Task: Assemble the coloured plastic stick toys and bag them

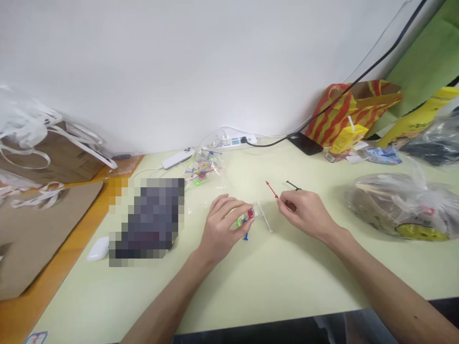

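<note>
My left hand [220, 224] rests on the pale table [272, 277] and pinches a small cluster of coloured plastic pieces [246, 218], red, blue, green and white. My right hand [304, 212] is just right of it, fingers closed on the lower end of a thin red stick [271, 189] that points up and left. Between the hands a white stick [264, 218] lies on the table. A black stick [293, 186] lies just beyond my right hand.
A clear bag of coloured sticks [202, 173] lies behind my left hand. Farther back are a power strip [234, 141], a white remote [178, 157] and a black phone [305, 143]. A tied plastic bag [401, 205] sits right; cardboard [39, 224] left.
</note>
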A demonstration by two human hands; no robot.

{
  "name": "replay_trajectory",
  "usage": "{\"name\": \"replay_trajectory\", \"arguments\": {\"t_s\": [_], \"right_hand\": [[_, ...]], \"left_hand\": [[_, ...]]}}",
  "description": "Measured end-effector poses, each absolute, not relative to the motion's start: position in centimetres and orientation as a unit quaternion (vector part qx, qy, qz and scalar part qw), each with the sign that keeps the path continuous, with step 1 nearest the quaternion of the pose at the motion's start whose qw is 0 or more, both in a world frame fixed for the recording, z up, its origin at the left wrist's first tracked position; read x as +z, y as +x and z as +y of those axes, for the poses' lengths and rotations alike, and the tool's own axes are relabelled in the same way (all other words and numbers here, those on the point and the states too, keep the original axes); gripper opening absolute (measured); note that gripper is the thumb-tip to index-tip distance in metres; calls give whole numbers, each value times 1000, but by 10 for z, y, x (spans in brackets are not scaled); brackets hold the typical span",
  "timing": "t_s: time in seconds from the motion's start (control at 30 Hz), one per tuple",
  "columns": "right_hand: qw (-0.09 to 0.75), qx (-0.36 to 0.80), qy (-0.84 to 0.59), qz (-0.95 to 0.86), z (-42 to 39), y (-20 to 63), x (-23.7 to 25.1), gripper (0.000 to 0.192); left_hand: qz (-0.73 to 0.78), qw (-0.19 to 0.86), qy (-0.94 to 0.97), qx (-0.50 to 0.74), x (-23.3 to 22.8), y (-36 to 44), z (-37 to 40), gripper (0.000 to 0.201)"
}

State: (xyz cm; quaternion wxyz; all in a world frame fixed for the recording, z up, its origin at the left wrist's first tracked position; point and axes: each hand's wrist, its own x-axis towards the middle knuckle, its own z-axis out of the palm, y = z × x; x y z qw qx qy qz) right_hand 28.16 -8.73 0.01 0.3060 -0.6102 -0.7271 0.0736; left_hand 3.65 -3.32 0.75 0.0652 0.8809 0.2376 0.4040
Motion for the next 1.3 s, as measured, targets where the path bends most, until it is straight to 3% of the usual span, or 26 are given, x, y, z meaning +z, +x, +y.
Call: {"name": "replay_trajectory", "arguments": {"t_s": [0.13,0.27,0.7,0.93,1.07,1.3], "right_hand": [[175,52,-614,-768,-81,283,-8,30],[124,51,-603,-786,-82,285,-12,30],[144,179,-572,-787,-86,296,-3,44],[257,58,-651,-712,-78,321,9,35],[204,-24,-721,-661,-74,351,2,38],[141,12,-748,-648,-71,366,-13,31]], "left_hand": [[254,89,905,330,9,53,-31,16],[275,89,930,228,6,77,-29,12],[308,67,931,182,-9,93,-28,12],[300,63,940,152,-8,81,-26,10],[289,73,943,149,-6,77,-24,13],[262,41,938,222,-5,78,-30,27]]}}
